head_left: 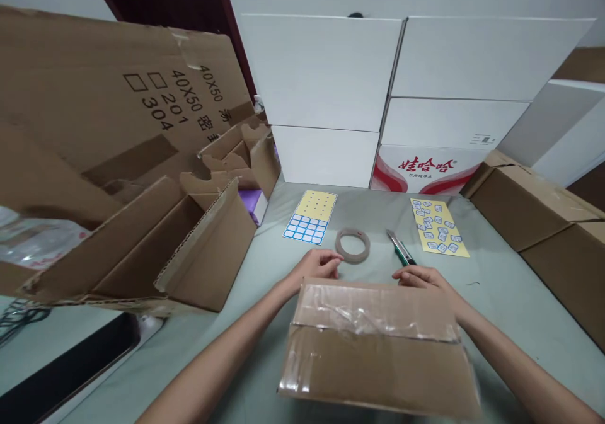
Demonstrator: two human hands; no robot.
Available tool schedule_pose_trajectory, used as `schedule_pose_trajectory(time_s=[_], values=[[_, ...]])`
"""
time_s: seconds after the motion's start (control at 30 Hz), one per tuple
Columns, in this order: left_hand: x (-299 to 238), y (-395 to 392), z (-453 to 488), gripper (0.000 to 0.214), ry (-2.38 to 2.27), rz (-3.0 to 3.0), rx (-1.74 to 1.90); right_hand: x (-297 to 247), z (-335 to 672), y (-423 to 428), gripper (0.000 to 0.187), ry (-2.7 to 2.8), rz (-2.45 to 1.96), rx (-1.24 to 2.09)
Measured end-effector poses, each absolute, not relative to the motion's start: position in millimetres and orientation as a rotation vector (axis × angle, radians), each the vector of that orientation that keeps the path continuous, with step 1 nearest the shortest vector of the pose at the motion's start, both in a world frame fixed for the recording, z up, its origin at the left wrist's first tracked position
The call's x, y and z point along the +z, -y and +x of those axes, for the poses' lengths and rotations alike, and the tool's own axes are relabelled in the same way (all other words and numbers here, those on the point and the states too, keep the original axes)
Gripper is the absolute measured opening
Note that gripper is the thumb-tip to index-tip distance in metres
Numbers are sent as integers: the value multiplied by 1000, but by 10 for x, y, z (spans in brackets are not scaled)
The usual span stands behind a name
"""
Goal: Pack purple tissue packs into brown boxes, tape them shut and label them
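A taped cardboard box (378, 367) is close to me between my forearms, its near edge slightly blurred. My left hand (317, 266) curls around its far left corner, with the fingers bent along the far side. At the far right corner, my right hand (420, 277) has its fingers turned inward in the same way. The box hides parts of both hands. Just beyond my left fingers lies a roll of tape (352, 259), flat on the table. A utility knife (401, 249) with a green and black handle lies directly beyond my right fingers.
A sticker sheet (307, 225) lies at the back left and a yellow sticker sheet (439, 227) at the back right. Open cardboard boxes (222, 254) stand left, white boxes (326, 74) behind, and a long brown box (543, 216) right. A black-topped device (70, 361) sits front left.
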State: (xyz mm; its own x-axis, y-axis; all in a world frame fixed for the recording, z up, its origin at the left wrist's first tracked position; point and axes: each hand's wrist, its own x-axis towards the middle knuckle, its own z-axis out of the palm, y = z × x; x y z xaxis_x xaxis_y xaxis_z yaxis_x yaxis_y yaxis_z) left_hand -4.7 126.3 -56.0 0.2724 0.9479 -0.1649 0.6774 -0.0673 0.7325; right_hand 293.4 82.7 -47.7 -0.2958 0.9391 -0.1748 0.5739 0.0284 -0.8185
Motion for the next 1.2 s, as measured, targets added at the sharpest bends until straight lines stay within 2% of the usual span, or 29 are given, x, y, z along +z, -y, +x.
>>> schedule_pose_trajectory(time_s=[0.13,0.4,0.53,0.67,0.87,1.2], values=[[-518,-1437,-64,32,-1669,1915,467,-505,2963,-825,54,1883,-1566,1141],[-464,-1926,63,37,-1972,1912,347,-440,3559,-1260,28,1879,-2073,461],[-347,-1943,-2,37,-1962,1831,407,-550,3485,-1397,33,1947,-2229,256],[-11,-1987,-86,34,-1827,1707,599,-648,3296,-1518,36,1939,-2353,114],[290,-2131,493,35,-1429,1365,846,-613,3268,-1486,35,1916,-2406,105],[-315,-2102,1429,36,-1131,866,591,-535,4018,-1747,38,1451,-2602,251]])
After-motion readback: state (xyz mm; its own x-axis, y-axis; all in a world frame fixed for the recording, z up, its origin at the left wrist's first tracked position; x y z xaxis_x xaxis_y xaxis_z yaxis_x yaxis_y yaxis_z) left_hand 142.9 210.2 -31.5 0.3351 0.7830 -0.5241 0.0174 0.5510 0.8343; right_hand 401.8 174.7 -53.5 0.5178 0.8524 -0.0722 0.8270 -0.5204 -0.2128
